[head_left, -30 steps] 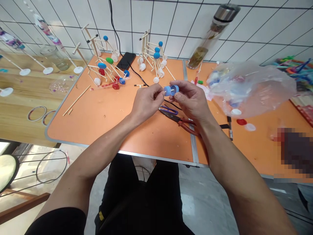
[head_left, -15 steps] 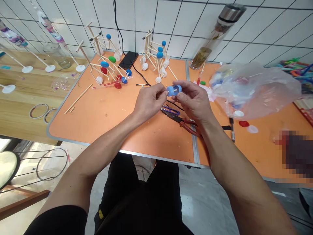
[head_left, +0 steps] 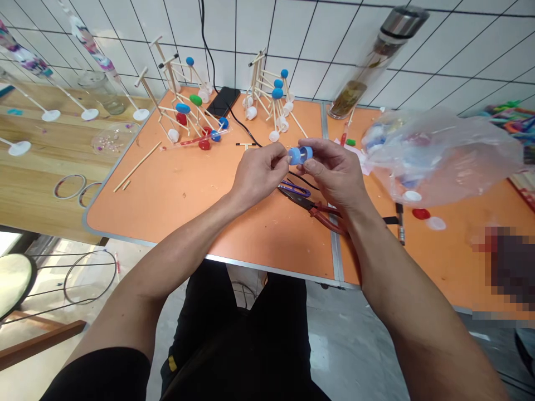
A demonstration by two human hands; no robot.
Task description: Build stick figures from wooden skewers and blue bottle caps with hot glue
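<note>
Little has changed: the left hand (head_left: 261,171) and right hand (head_left: 336,170), fingers nearly closed, still pinch two blue caps (head_left: 295,156) with a pale stick (head_left: 302,155) between, so this work seems unfinished.

Right of 1 phone (head_left: 224,102) I count 1 bottle (head_left: 368,72), 1 bag (head_left: 443,153); nearer me than it, 2 blue caps (head_left: 294,156) in my fingers (head_left: 314,167), 1 pair of pliers (head_left: 328,221); left of it, 2 loose sticks (head_left: 137,167), 2 pale rings (head_left: 56,189).
</note>
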